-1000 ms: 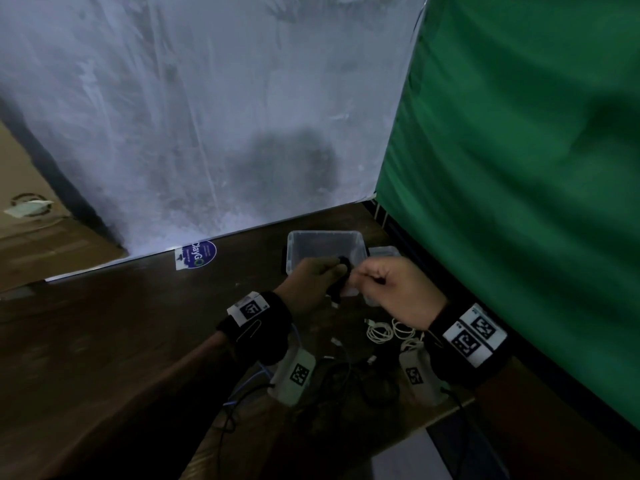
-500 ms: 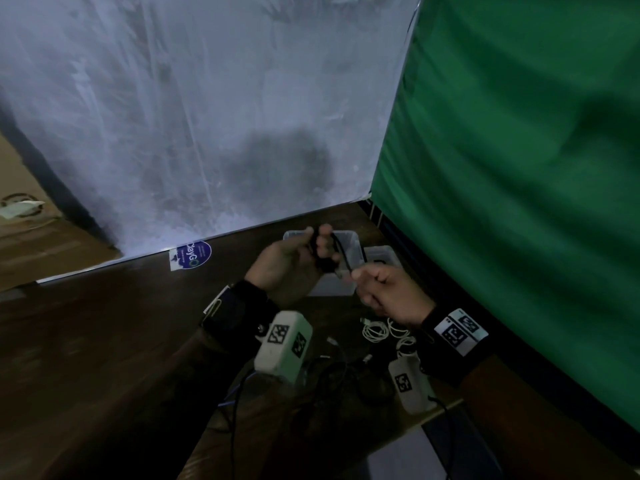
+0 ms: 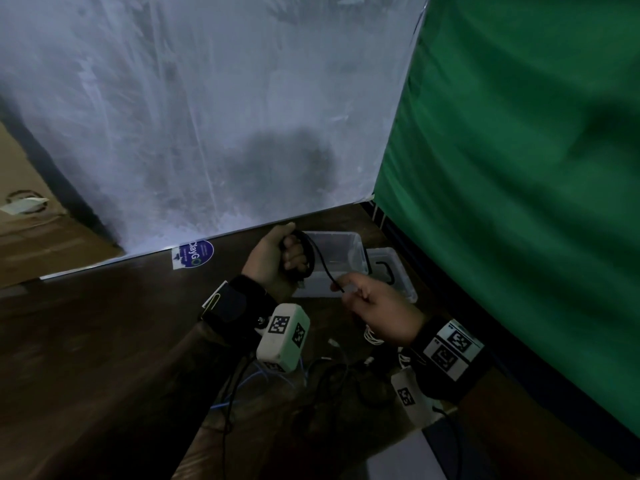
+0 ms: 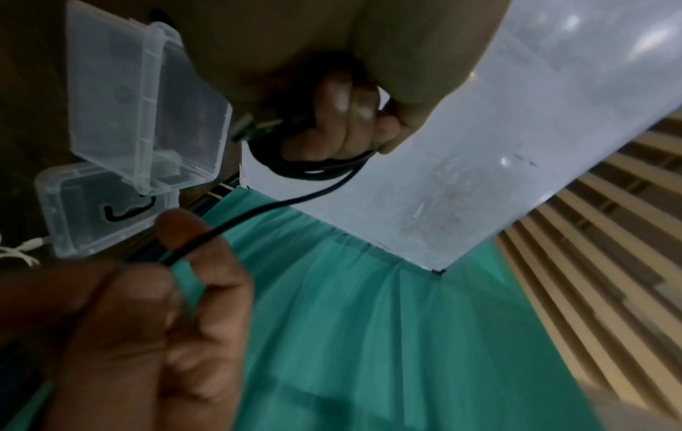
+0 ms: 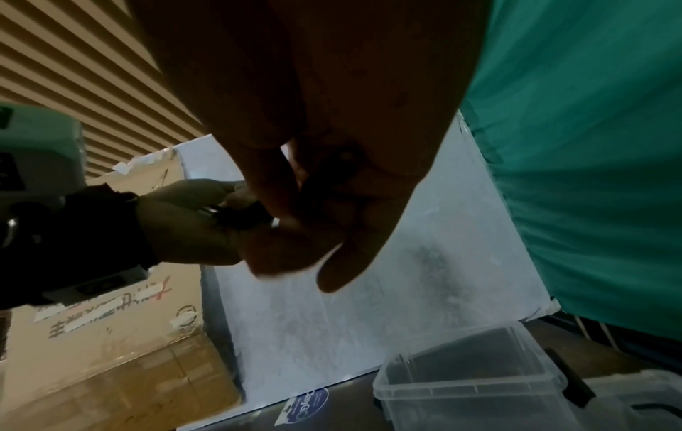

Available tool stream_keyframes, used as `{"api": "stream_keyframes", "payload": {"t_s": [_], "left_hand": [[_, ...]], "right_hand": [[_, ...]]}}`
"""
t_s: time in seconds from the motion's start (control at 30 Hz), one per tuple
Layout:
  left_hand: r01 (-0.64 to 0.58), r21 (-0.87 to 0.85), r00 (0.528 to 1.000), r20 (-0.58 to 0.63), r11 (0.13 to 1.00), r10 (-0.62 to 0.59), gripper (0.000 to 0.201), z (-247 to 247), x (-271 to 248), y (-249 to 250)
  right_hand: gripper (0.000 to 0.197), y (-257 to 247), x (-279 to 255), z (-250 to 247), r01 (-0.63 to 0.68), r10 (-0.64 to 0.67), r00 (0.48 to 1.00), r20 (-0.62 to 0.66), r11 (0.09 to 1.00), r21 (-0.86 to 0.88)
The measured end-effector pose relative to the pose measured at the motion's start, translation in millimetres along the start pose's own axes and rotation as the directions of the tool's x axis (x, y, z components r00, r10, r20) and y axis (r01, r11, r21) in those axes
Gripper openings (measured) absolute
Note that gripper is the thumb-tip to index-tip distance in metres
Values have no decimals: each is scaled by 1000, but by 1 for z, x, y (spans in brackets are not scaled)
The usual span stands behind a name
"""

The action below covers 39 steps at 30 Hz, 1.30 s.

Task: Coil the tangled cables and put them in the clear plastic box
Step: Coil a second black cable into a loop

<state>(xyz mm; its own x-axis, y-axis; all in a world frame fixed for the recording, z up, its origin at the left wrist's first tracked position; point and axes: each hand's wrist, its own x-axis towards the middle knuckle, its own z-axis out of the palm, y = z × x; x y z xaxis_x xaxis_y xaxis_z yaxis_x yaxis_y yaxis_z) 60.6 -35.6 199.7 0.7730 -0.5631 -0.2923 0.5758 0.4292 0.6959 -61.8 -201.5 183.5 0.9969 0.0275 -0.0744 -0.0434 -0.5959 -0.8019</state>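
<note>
My left hand is raised over the clear plastic box and grips a black cable wound in loops round its fingers. A free strand of that cable runs down to my right hand, which pinches it between thumb and forefinger. The clear box stands open on the dark wooden table, with its lid lying to its right. More tangled cables lie near me: a white one, black ones and a blue one.
A green curtain hangs close on the right and a white sheet stands behind the table. A cardboard box sits at the far left. A round blue sticker lies at the table's back edge.
My left hand has risen and turned palm-up with the coil round its fingers. My right hand has drawn back towards me along the cable's free strand.
</note>
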Motion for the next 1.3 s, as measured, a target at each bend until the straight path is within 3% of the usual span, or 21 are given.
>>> {"api": "stream_keyframes", "payload": {"t_s": [0.1, 0.23, 0.5, 0.6, 0.73, 0.9, 1.1, 1.3], "left_hand": [[1, 83, 1000, 31, 997, -3, 45, 10, -6, -5], [7, 170, 997, 76, 985, -21, 48, 19, -8, -18], [48, 173, 973, 213, 984, -85, 42, 16, -10, -26], [80, 185, 958, 258, 979, -127, 42, 17, -10, -25], [133, 258, 911, 350, 957, -221, 38, 14, -13, -17], [102, 306, 914, 347, 947, -211, 33, 16, -13, -12], [-26, 323, 973, 225, 946, -50, 32, 20, -10, -19], [-70, 236, 993, 111, 969, 45, 42, 10, -1, -11]], "right_hand": [[27, -2, 5, -1, 1, 7, 996, -87, 996, 90], [23, -14, 7, 3, -12, 18, 1000, -16, 939, 343], [6, -18, -3, 4, 146, -118, 987, -113, 949, 278], [27, -17, -4, 1, 162, -126, 979, -157, 956, 243], [31, -15, -5, -8, 141, -113, 985, -133, 963, 231], [35, -13, -4, -13, 170, -142, 977, -161, 969, 180], [38, -3, 0, -15, 227, -217, 943, -252, 974, 11], [19, 18, -1, -26, 77, -89, 975, -203, 995, -70]]}}
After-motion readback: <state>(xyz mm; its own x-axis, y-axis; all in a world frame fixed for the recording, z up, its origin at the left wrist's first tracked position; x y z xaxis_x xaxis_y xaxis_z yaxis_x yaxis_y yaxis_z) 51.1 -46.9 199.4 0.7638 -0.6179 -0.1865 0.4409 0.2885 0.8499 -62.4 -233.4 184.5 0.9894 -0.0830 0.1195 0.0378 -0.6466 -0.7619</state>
